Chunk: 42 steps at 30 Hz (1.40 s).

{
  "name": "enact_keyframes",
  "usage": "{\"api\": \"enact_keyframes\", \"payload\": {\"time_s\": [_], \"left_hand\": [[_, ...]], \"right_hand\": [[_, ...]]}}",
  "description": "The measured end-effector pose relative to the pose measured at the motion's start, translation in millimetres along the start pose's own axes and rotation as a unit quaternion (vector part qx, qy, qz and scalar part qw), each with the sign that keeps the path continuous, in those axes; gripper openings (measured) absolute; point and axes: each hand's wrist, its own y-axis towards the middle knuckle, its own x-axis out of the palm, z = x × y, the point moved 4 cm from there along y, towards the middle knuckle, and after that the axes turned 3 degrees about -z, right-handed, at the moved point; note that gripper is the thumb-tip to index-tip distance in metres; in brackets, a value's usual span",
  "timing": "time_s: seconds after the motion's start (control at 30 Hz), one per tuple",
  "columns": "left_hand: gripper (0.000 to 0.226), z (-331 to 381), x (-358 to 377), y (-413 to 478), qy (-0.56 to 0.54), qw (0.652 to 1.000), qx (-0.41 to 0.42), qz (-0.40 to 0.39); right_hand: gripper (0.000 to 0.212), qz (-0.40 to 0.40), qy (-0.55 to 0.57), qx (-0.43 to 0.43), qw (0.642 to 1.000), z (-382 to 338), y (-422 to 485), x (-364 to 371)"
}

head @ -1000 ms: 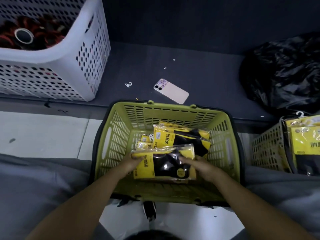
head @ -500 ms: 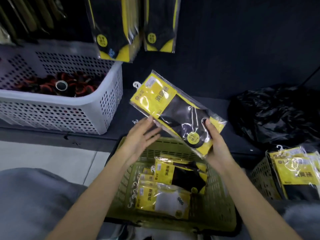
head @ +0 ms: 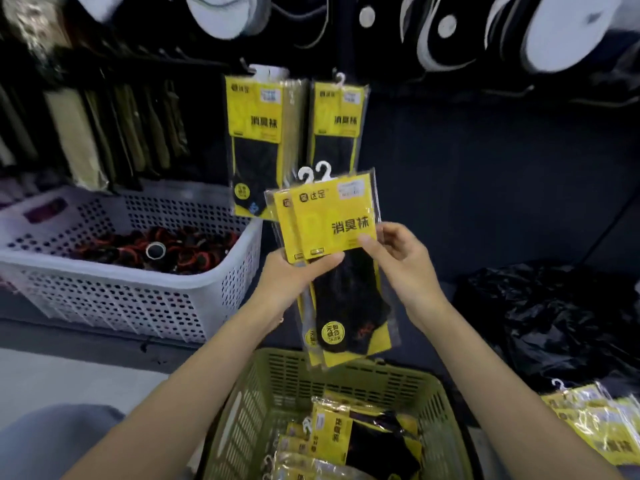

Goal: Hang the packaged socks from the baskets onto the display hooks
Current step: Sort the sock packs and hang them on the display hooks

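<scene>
hands (head: 294,284) (head: 401,268) grip socks (head: 332,220); basket (head: 398,372) holds more

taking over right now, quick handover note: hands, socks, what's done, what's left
Hands: the left hand grips the held packs from the left, thumb across the front; the right hand pinches their right edge.
Held packs: two, upright, white hangers on top, above the green basket, not yet on a hook.
Done: hung packs sit on two hooks behind.
Left: hang these two, then the basket packs and the right pile.
</scene>
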Motion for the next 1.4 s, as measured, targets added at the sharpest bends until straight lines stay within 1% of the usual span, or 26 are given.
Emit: {"api": "enact_keyframes", "payload": {"time_s": [0.07,0.17,0.23,0.27,0.33,0.4,0.5,0.57,0.63,0.67,0.73,0.77,0.8,0.87,0.93,1.03,1.1,1.17,1.23,1.27,1.3,1.37,1.4], "left_hand": [[0.028,17,-6,6,0.02,0.999,0.024,-0.015],[0.024,41,-15,13,0.056,0.996,0.054,-0.031],[0.044,52,-24,18,0.076,0.994,0.07,-0.041],[0.05,54,-30,21,0.088,0.993,0.065,-0.038],[0.044,61,-47,30,0.095,0.993,0.065,-0.009],[0.045,71,-68,42,0.083,0.993,0.075,0.041],[0.037,95,-94,60,0.076,0.987,0.109,0.092],[0.037,110,-105,70,0.08,0.981,0.129,0.12],[0.041,120,-112,78,0.076,0.978,0.142,0.135],[0.039,124,-113,81,0.075,0.977,0.144,0.137],[0.036,127,-116,86,0.07,0.976,0.149,0.141],[0.04,128,-119,88,0.066,0.975,0.153,0.144],[0.043,128,-121,89,0.064,0.975,0.153,0.149],[0.04,127,-124,92,0.061,0.975,0.144,0.157],[0.038,124,-126,94,0.053,0.978,0.133,0.155],[0.044,119,-127,96,0.042,0.979,0.124,0.158],[0.039,115,-125,96,0.03,0.982,0.107,0.155],[0.038,109,-123,97,0.013,0.986,0.09,0.141],[0.035,105,-117,96,0.007,0.989,0.085,0.121],[0.035,102,-112,94,0.008,0.99,0.089,0.113],[0.037,100,-108,94,0.008,0.99,0.092,0.108],[0.049,95,-96,93,-0.004,0.992,0.08,0.099],[0.058,92,-89,94,-0.02,0.993,0.069,0.092]], "right_hand": [[0.013,0.004,0.021,-0.015,1.0,-13,9,4],[0.014,0.0,0.04,-0.006,0.999,-20,20,7],[0.017,0.008,0.058,0.017,0.998,-20,28,5],[0.019,0.019,0.066,0.03,0.997,-21,32,3],[0.017,0.042,0.064,0.039,0.996,-24,45,-4],[0.011,0.064,0.048,0.033,0.996,-33,59,-9],[0.013,0.081,0.026,0.015,0.996,-51,83,-12],[0.015,0.083,0.01,0.004,0.996,-61,98,-7],[0.01,0.076,0.006,-0.003,0.997,-67,112,0],[0.005,0.074,0.003,-0.007,0.997,-68,117,5],[0.011,0.078,-0.014,-0.007,0.997,-68,127,15],[0.011,0.082,-0.018,-0.004,0.996,-65,133,19],[0.008,0.087,-0.02,0.003,0.996,-61,137,23],[0.006,0.107,-0.003,0.029,0.994,-53,147,28],[0.008,0.13,0.038,0.066,0.989,-42,159,30],[0.009,0.149,0.105,0.139,0.973,-31,176,33],[0.018,0.157,0.17,0.181,0.956,-24,182,32],[0.018,0.189,0.176,0.198,0.945,-17,180,26],[0.024,0.216,0.153,0.193,0.945,-14,173,19],[0.023,0.21,0.148,0.183,0.949,-15,168,19],[0.021,0.187,0.154,0.169,0.955,-17,164,21],[0.022,0.105,0.169,0.137,0.97,-29,153,33],[0.023,0.061,0.156,0.126,0.978,-37,147,40]]}}
